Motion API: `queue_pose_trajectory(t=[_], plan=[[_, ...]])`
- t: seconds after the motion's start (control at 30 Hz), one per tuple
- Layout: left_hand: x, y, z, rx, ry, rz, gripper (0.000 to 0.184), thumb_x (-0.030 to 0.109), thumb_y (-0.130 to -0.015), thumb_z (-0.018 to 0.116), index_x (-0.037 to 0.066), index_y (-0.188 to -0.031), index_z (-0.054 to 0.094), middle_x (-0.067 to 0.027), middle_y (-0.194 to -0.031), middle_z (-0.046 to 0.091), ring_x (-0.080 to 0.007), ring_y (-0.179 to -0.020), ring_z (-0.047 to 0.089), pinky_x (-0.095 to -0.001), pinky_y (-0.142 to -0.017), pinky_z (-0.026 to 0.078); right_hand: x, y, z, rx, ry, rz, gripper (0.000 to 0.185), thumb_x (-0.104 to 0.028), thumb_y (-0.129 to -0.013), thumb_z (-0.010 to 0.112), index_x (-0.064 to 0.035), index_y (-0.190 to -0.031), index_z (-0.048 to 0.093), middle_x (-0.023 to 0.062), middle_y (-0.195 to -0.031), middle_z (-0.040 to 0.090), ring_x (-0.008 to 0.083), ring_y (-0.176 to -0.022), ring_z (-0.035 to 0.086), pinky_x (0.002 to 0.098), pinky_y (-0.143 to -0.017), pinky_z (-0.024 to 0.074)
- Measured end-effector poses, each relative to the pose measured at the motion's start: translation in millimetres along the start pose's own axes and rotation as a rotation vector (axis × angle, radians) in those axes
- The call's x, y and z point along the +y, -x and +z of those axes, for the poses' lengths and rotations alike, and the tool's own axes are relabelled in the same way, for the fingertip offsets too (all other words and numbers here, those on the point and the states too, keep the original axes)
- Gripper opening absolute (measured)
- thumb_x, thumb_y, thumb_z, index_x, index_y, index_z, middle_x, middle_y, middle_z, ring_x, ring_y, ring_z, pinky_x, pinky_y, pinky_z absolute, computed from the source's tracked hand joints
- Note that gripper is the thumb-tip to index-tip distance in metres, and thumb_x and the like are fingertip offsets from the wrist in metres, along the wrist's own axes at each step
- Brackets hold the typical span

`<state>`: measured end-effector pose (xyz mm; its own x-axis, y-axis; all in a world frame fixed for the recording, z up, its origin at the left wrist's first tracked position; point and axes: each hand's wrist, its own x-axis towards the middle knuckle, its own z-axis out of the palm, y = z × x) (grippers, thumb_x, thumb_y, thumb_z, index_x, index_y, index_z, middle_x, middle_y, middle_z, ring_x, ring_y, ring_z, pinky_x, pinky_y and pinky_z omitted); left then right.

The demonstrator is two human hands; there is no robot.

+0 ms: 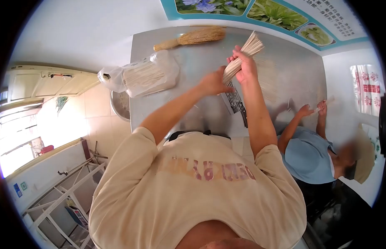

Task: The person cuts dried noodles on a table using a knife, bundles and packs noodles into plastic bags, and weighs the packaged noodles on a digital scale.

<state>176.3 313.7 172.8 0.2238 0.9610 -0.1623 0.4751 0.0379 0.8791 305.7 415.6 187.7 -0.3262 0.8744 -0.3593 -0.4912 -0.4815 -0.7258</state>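
A bundle of dried noodles [252, 45], long, thin and pale, slants over the metal table, its far end fanned out. My right hand [246, 69] is closed around its middle. At the near end, my left hand [214, 81] cups the lower tips, fingers on one side and thumb on the other. Under my hands lies a cleaver [233, 101], its blade covered by a dark pattern and its black handle toward me. Left of my hands, more noodles sit in a clear plastic bag [153, 74].
A straw whisk broom [197, 37] lies along the back of the metal table [193, 106]. Loose strands [267, 79] are scattered to the right. A co-worker in blue [311, 151] stands at the right, hands holding a pale bundle [327, 101]. A metal basin [119, 103] is beyond the left edge.
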Motion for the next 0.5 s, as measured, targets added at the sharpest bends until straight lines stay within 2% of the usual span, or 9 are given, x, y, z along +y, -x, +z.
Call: queue_pose_trajectory(t=[0.03,0.07,0.1,0.17,0.2,0.27,0.3,0.37,0.5], plan=[[12.3,6.8,7.6,0.023,-0.105,-0.199,0.085,0.045,-0.077,0.082,-0.001,-0.137,0.043,-0.0184,-0.121,0.064,-0.0303,-0.107,0.066,-0.0457,-0.088,0.053,5.1,-4.1,-4.9,0.087,-0.081,0.134,0.034,-0.005,-0.087,0.07,0.0007,-0.118,0.06,0.006,-0.079,0.058,0.0183,-0.073,0.058,0.0404,-0.079,0.0558],[21.1,12.3,11.4,0.048,-0.209,-0.397,0.074,0.04,-0.078,0.081,-0.001,-0.13,0.048,-0.0173,-0.118,0.066,-0.0291,-0.098,0.069,-0.0459,-0.083,0.054,13.1,-12.0,-18.9,0.033,0.008,0.167,0.04,-0.021,-0.092,0.072,-0.0002,-0.122,0.056,0.011,-0.089,0.061,0.0252,-0.086,0.062,0.0449,-0.086,0.0552],[20.6,17.9,11.1,0.058,-0.206,-0.383,0.074,0.04,-0.078,0.081,-0.001,-0.13,0.048,-0.0173,-0.118,0.066,-0.0291,-0.098,0.069,-0.0459,-0.083,0.054,5.1,-2.3,-15.0,0.028,0.017,0.154,0.04,-0.021,-0.092,0.072,-0.0002,-0.122,0.056,0.011,-0.089,0.061,0.0252,-0.086,0.062,0.0449,-0.086,0.0552],[6.1,31.2,6.6,-0.12,0.339,-0.35,0.052,0.029,-0.082,0.077,0.003,-0.119,0.052,-0.0106,-0.107,0.065,-0.0226,-0.082,0.068,-0.0411,-0.076,0.054,-11.5,41.2,-5.1,-0.194,-0.172,0.215,0.059,-0.045,-0.095,0.065,0.001,-0.129,0.051,0.0174,-0.111,0.063,0.0334,-0.11,0.061,0.0498,-0.099,0.0481],[2.7,41.0,3.7,-0.113,0.339,-0.338,0.052,0.029,-0.082,0.077,0.003,-0.119,0.052,-0.0106,-0.107,0.065,-0.0226,-0.082,0.068,-0.0411,-0.076,0.054,-14.9,54.5,-12.9,-0.472,-0.245,0.209,0.082,-0.064,-0.093,0.054,0.0024,-0.14,0.043,0.0228,-0.132,0.055,0.0388,-0.129,0.05,0.0543,-0.109,0.04],[-3.7,64.3,2.2,-0.478,1.12,-0.206,0.041,0.019,-0.084,0.073,0.006,-0.119,0.054,-0.0048,-0.095,0.06,-0.0157,-0.077,0.063,-0.0353,-0.071,0.053,18.6,63.5,-42.2,-0.506,-0.306,0.287,0.088,-0.067,-0.091,0.054,0.0029,-0.143,0.04,0.0232,-0.135,0.053,0.0389,-0.13,0.049,0.055,-0.11,0.039],[-8.7,73.7,7.6,-0.477,1.119,-0.199,0.041,0.019,-0.084,0.073,0.006,-0.119,0.054,-0.0048,-0.095,0.06,-0.0157,-0.077,0.063,-0.0353,-0.071,0.053,30.9,70.6,-52.8,-0.532,-0.374,0.369,0.095,-0.07,-0.088,0.054,0.0033,-0.146,0.037,0.0235,-0.139,0.051,0.0389,-0.132,0.048,0.0557,-0.112,0.038],[-21.0,82.2,12.6,-0.68,1.332,-0.205,0.038,0.014,-0.085,0.07,0.007,-0.119,0.055,-0.0018,-0.087,0.054,-0.0154,-0.073,0.059,-0.0344,-0.069,0.052,50.9,93.2,-36.8,-0.574,-0.383,0.365,0.097,-0.071,-0.087,0.054,0.0034,-0.146,0.037,0.0233,-0.14,0.051,0.0379,-0.132,0.048,0.0559,-0.113,0.0372],[-34.9,107.7,18.2,-0.768,1.447,-0.202,0.039,0.021,-0.085,0.071,0.007,-0.119,0.056,-0.0021,-0.084,0.053,-0.0153,-0.071,0.057,-0.0347,-0.069,0.05,81.6,117.6,-14.4,-0.548,-0.485,0.362,0.098,-0.071,-0.086,0.055,0.0032,-0.147,0.035,0.021,-0.136,0.054,0.034,-0.128,0.052,0.0547,-0.112,0.0395]])
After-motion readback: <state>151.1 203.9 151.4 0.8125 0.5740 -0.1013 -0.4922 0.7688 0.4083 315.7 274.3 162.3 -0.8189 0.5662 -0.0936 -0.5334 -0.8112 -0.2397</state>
